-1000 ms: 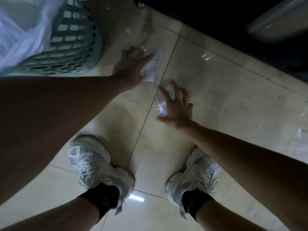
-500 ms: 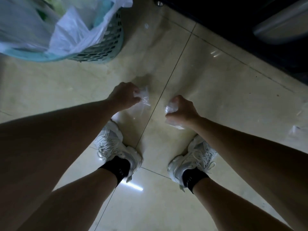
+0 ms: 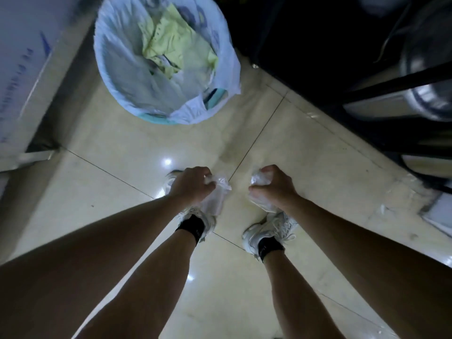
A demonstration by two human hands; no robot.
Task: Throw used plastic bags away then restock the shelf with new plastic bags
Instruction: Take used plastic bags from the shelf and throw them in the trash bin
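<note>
My left hand grips a crumpled clear plastic bag that hangs below the fist, above my left shoe. My right hand grips a second crumpled clear plastic bag, bunched in the fist. Both hands are held above the tiled floor, side by side and apart. A round bin lined with a white bag stands ahead and to the left, holding yellow-green paper and other waste. More clear plastic bags lie on the floor at the right, by the dark shelf.
A white box or panel stands at the left beside the bin. The dark shelf frame with metal pots runs along the right. My two white shoes stand on the beige tiles below my hands.
Both hands closed round the bags on the floor and lifted them. My view rose and tilted, so the bin's open top now shows ahead.
</note>
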